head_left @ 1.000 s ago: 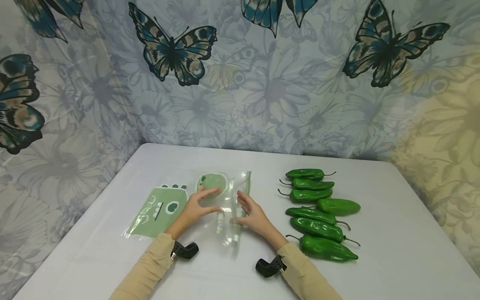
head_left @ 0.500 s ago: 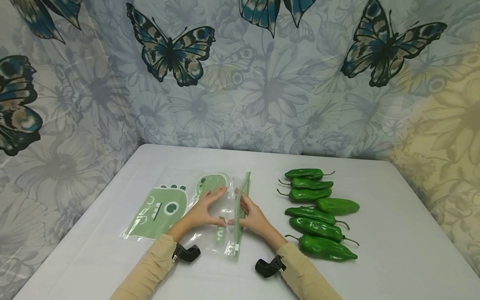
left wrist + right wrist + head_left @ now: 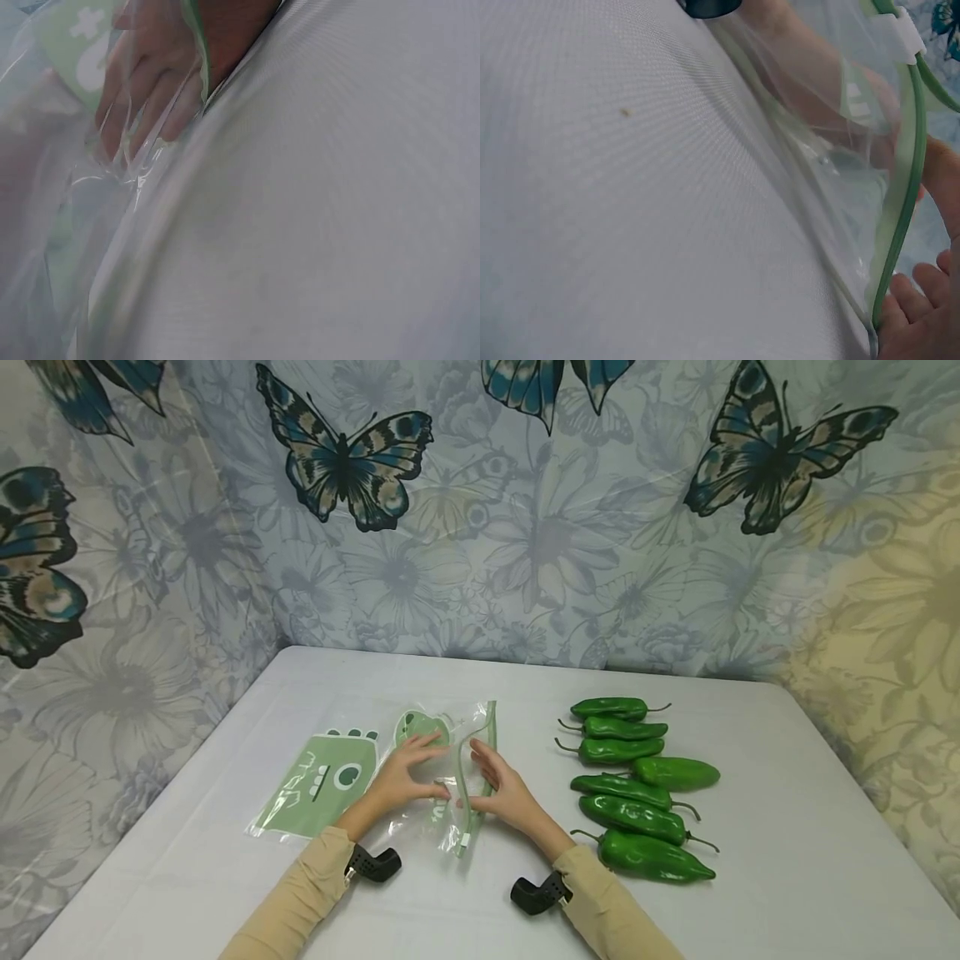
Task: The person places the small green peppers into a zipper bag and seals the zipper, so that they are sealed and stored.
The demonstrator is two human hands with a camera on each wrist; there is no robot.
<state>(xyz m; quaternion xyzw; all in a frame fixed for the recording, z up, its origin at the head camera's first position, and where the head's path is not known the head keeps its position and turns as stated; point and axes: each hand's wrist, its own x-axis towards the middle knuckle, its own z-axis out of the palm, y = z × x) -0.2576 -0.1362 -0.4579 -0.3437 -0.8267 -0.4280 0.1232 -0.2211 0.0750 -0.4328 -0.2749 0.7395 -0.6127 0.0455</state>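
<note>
In the head view, a clear slider zip bag [image 3: 401,842] with a green print lies mid-table, its green-edged mouth toward the right and parted. My left hand [image 3: 401,779] rests over the bag, thumb and fingers spread apart. At the mouth is my right hand [image 3: 510,789], fingers and thumb reaching past the green rim, also spread. Through the plastic, the left wrist view shows the right hand [image 3: 161,67] with a green strip crossing it. A white slider [image 3: 900,34] sits on the green zip [image 3: 907,180] in the right wrist view, close to the right fingers [image 3: 911,300].
Several green peppers [image 3: 622,750] lie in a column right of the hands. Left of the left hand, a flat green monster-face print [image 3: 318,785] shows under clear plastic. Patterned butterfly cloth [image 3: 525,552] hangs behind the white table [image 3: 787,827].
The bag's mouth has spread, and its near green edge now bows leftward. The slider end has come into sight near the bottom. My left hand shifts slightly; the peppers stay put.
</note>
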